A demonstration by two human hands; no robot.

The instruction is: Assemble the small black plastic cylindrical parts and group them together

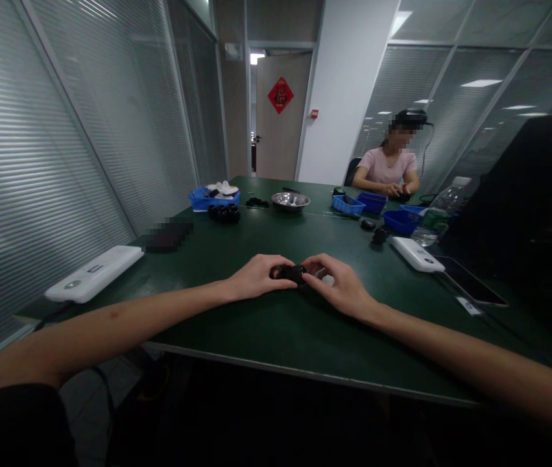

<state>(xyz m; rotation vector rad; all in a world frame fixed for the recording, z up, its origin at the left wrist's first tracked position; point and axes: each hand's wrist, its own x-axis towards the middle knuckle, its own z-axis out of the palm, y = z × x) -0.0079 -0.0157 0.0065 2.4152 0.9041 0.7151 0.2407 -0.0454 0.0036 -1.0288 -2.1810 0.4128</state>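
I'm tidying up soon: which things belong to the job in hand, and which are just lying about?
In the job:
black part between left hand and right hand;
probably black pieces farther off

Apparently lying about:
clear bottle;
dark-screened device

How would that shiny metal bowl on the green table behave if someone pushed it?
The metal bowl would probably be stiff, given its shiny metal wall. Wide and low, it would likely slide across the green table rather than tip. The pale items inside look loose, so they may shift.
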